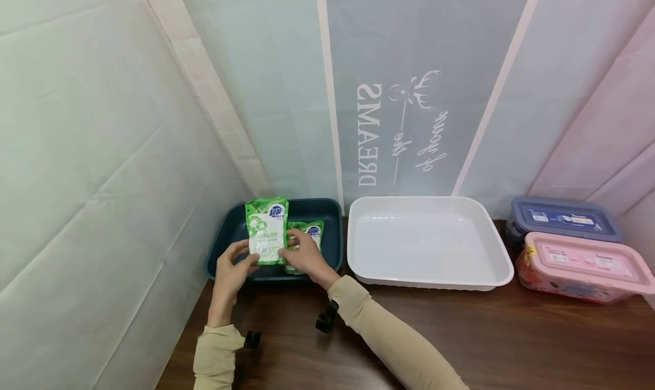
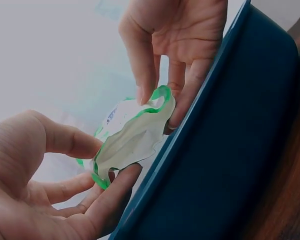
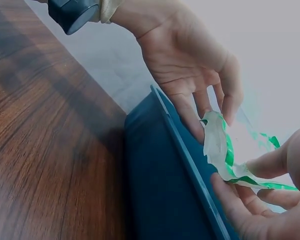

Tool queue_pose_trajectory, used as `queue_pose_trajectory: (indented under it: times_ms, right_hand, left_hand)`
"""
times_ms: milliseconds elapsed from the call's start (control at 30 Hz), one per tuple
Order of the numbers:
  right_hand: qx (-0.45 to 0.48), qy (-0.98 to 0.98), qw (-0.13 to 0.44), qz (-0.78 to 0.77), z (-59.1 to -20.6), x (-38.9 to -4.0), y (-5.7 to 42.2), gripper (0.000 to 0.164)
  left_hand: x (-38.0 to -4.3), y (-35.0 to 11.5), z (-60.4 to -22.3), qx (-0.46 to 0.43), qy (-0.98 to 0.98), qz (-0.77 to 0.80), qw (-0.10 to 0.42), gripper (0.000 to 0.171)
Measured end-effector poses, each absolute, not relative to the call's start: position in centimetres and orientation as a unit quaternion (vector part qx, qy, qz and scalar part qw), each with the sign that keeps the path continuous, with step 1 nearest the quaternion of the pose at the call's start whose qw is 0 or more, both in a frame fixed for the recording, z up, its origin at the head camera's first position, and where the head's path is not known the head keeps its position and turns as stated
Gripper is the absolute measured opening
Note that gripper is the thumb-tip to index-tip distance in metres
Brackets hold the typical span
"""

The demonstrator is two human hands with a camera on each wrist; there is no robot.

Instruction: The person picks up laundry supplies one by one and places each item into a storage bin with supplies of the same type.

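Both hands hold a green and white plastic pouch with printed lettering, raised over a dark teal tray. My left hand pinches its lower left corner between thumb and fingers. At the lower right corner, my right hand grips it the same way. In the left wrist view the pouch's bottom edge faces the camera, spread between the two hands. A second pouch of the same look lies in the tray, partly hidden behind the right hand and the raised pouch.
A white rectangular tray stands right of the teal one on the dark wooden table. Farther right are a blue lidded box and, before it, a pink lidded box. A printed curtain hangs behind; pale cloth rises at left.
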State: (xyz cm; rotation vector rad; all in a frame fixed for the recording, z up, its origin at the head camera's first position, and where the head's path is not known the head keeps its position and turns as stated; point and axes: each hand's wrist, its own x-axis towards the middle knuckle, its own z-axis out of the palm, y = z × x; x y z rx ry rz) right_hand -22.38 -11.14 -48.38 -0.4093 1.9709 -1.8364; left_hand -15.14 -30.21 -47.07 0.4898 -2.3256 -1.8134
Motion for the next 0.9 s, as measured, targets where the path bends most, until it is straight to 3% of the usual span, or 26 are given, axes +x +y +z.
queue_pose_trajectory:
  times_ms: [167,900]
  right_hand:
    - [-0.139,0.678,0.225,-0.686,-48.3,-22.4,-11.5,0.062]
    - [-0.14,0.755,0.19,-0.612,-49.4,-22.1,-13.0,0.057]
  left_hand:
    - [-15.3,-30.3,-47.4,0.165,-0.782,-0.596,0.085,0.046]
    - [-15.5,-30.2,-48.1,0.18,-0.86,-0.461,0.125,0.047]
